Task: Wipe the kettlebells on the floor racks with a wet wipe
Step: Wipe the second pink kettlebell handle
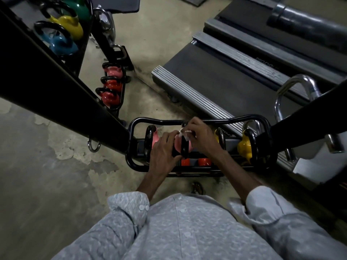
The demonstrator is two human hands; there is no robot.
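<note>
A low black floor rack (135,122) stands in front of me with several kettlebells in it. My left hand (164,152) grips the black handle of a pink kettlebell (178,146) in the rack's middle. My right hand (201,136) pinches a small white wet wipe (185,133) against the top of that kettlebell. Another pink kettlebell (155,138) sits to its left, and a yellow kettlebell (244,147) to the right. Two orange-red ones (204,161) show on the lower row.
A second floor rack (112,87) with pink and red kettlebells stands further back. Blue, yellow and green kettlebells (65,27) sit on a rack at top left. A thick black frame beam (56,81) crosses the left, and treadmills (234,72) lie to the right.
</note>
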